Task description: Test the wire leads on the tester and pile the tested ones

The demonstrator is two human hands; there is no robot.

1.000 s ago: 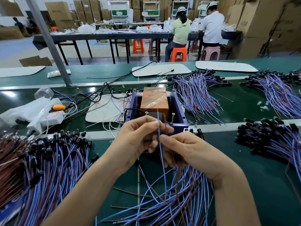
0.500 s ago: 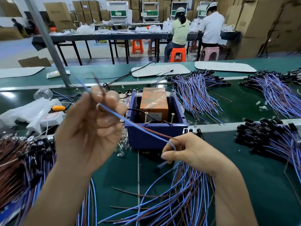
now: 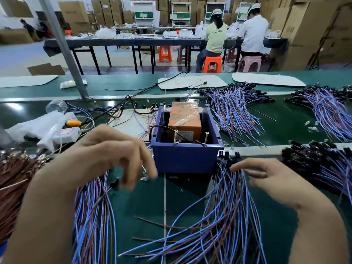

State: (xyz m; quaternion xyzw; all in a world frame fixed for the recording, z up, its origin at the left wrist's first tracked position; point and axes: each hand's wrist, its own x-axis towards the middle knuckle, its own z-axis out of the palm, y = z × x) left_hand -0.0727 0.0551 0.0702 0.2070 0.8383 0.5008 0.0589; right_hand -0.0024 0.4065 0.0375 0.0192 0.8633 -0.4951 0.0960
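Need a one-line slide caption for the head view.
Left hand and right hand open above wire leads, flanking the blue tester bin.

Bright, even indoor light; glare patch on belt (image 3: 24, 111); left hand (image 3: 114, 149) motion-blurred; wide-angle bending at edges.

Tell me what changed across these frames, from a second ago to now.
The left hand carried the blue lead from the screws by the orange tester up and leftward, then let it go; it is now over the left pile with loose fingers. The right hand released the same lead and moved right, fingers spread on the near pile. The blue box, tester and other piles stayed put.
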